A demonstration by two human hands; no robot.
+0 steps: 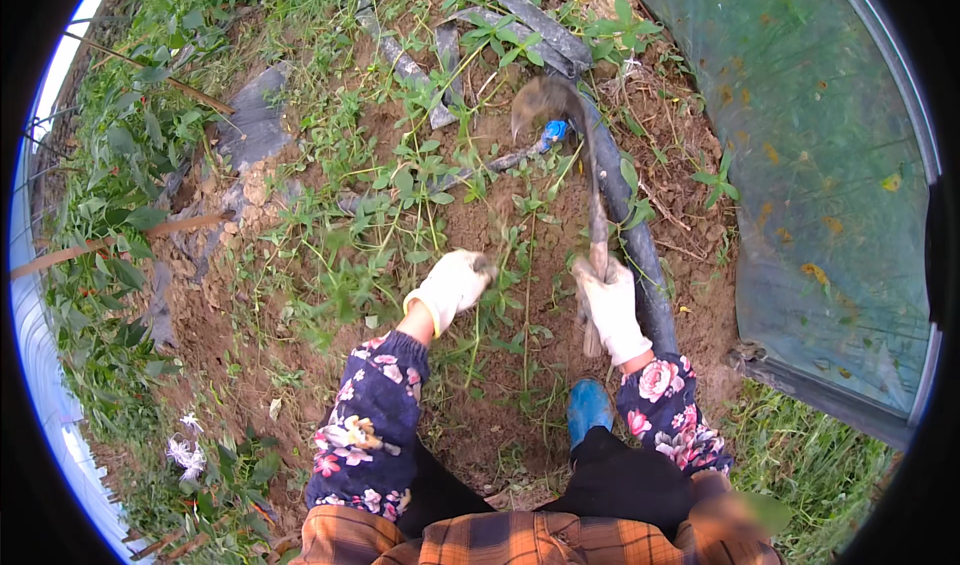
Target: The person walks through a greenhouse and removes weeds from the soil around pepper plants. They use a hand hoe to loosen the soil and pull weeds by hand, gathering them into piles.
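Observation:
My right hand [611,302], in a white glove, is closed around the wooden handle of a sickle [598,212]. The sickle's curved blade [546,98] is slightly blurred and arches to the left above the soil, near a blue fitting [555,131] on a thin hose. My left hand [454,286], also in a white glove, is closed at the stems of some green weeds [349,283], which blur at its left; its fingertips are partly hidden. Low weeds [517,295] grow on the brown soil between and beyond both hands.
A thick dark hose [637,242] runs along my right side. Torn black plastic film [259,118] lies at the left, beside leafy plants [124,190]. A framed translucent sheet [832,190] stands at the right. My blue boot [589,412] is below the sickle handle.

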